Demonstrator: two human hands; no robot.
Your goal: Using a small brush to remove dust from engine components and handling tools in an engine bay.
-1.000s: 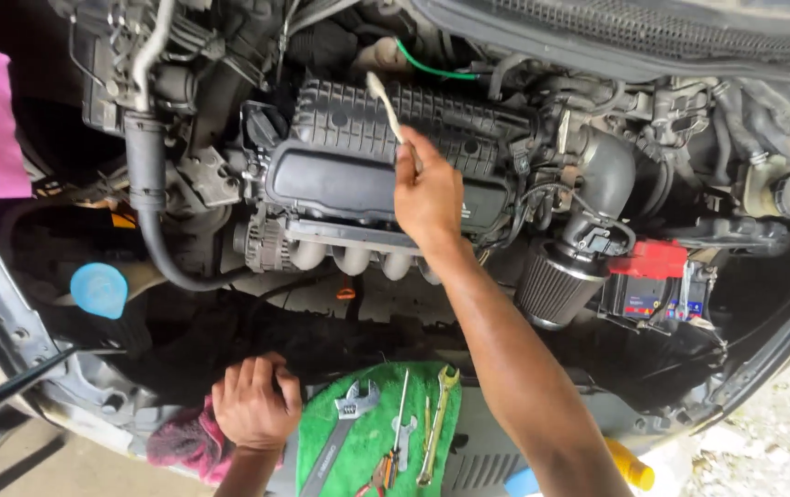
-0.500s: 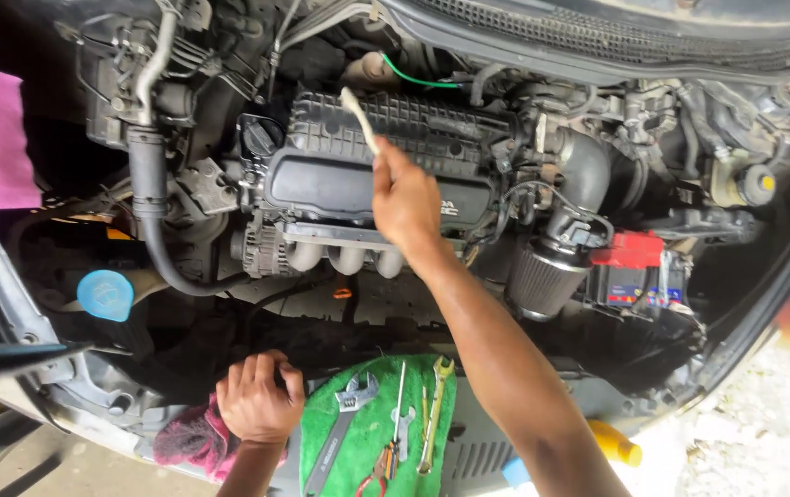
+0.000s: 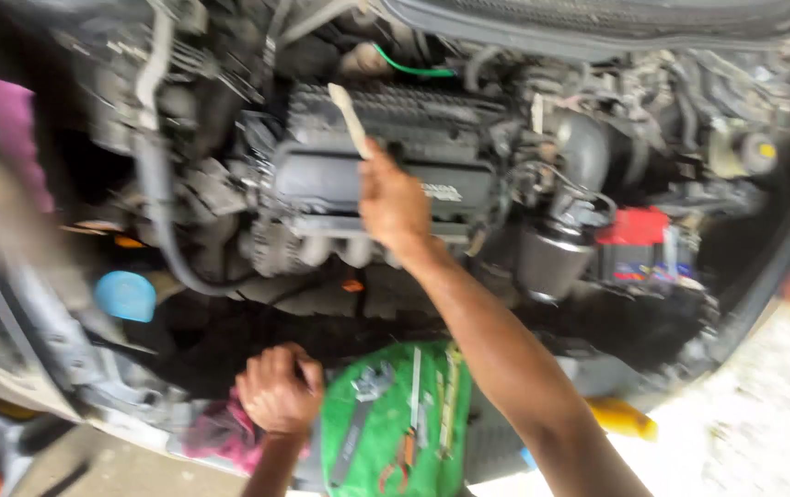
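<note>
Over the engine cover, my right hand is closed around a pale, flat stick, its free end pointing up and away. Lower down, my left hand is curled shut on the car's front edge, beside a pink rag and a green cloth with tools.
</note>
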